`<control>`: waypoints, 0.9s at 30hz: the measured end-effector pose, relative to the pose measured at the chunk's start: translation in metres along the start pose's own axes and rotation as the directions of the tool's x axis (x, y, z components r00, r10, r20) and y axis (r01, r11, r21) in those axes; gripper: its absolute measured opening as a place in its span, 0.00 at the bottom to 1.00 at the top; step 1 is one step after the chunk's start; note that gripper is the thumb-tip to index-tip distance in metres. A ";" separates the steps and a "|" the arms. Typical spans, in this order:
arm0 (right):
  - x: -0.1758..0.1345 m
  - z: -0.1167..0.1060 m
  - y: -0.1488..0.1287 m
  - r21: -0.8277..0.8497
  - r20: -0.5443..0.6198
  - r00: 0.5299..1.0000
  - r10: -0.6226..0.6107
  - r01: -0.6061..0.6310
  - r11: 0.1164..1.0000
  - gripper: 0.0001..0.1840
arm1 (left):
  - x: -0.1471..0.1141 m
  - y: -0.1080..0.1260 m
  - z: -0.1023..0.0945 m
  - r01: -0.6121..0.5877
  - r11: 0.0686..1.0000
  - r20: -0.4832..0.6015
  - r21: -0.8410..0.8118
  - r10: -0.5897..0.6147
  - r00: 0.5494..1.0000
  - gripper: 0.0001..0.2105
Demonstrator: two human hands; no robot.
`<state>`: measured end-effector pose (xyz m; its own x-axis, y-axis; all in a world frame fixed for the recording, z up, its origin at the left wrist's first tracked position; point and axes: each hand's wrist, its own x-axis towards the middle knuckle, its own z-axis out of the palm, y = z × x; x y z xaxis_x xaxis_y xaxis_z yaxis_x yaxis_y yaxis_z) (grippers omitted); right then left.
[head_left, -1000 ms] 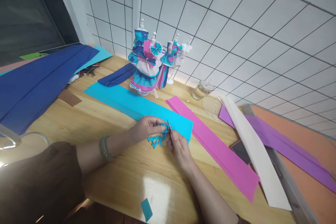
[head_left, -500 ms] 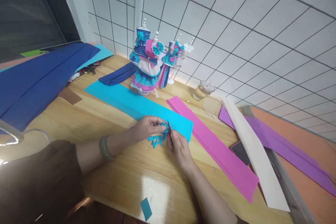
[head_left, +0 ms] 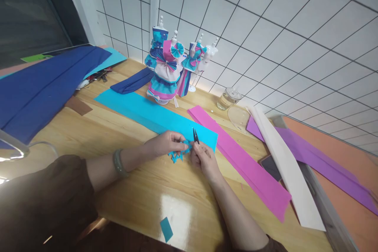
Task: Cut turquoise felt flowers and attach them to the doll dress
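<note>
My left hand point(head_left: 171, 144) is closed, pinching a piece of turquoise crepe paper point(head_left: 176, 156) whose edge is cut into a jagged, looping outline. My right hand point(head_left: 204, 158) grips small dark scissors point(head_left: 195, 136), their slim blades pointing up and slightly parted. The blade tips stand just right of the turquoise piece, apart from it. Both hands are over the near edge of a long turquoise crepe paper strip point(head_left: 138, 112) on the wooden table. The fingers partly hide the scissors' handles.
Small dress forms in paper dresses point(head_left: 165, 71) stand by the tiled wall, beside a glass jar point(head_left: 228, 98). Pink point(head_left: 242, 161), cream point(head_left: 289, 169) and purple point(head_left: 319, 161) strips lie to the right. Dark blue paper point(head_left: 50, 90) covers the left. A teal scrap point(head_left: 166, 229) lies near the front edge.
My right hand has moved slightly right, taking the scissors away from the turquoise piece; their blades now point up in plain view. My left hand keeps its pinch.
</note>
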<state>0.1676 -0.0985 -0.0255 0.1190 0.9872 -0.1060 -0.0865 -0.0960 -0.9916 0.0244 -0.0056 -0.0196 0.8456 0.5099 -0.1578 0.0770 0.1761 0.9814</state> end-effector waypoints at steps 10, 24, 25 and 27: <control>0.000 0.001 0.003 -0.067 -0.106 0.992 -0.063 0.056 0.996 0.15 | 0.004 -0.001 -0.001 0.065 0.994 -0.007 -0.090 -0.065 0.998 0.15; -0.002 0.008 0.003 -0.038 -0.194 0.978 -0.073 0.066 0.997 0.14 | 0.005 -0.009 0.000 0.049 0.955 -0.023 -0.294 -0.058 0.998 0.12; -0.002 0.007 0.003 -0.030 -0.179 0.982 -0.066 0.061 0.998 0.14 | 0.005 -0.009 0.000 0.054 0.971 -0.025 -0.235 -0.061 0.998 0.12; -0.002 0.005 0.003 -0.050 -0.144 0.988 -0.053 0.046 0.998 0.14 | 0.005 -0.006 -0.001 0.065 0.992 -0.021 -0.105 -0.068 0.997 0.11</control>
<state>0.1624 -0.1002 -0.0280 0.2651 0.9622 -0.0629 -0.0311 -0.0567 -0.9979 0.0277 -0.0029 -0.0269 0.8271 0.5146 -0.2260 0.0759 0.2963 0.9521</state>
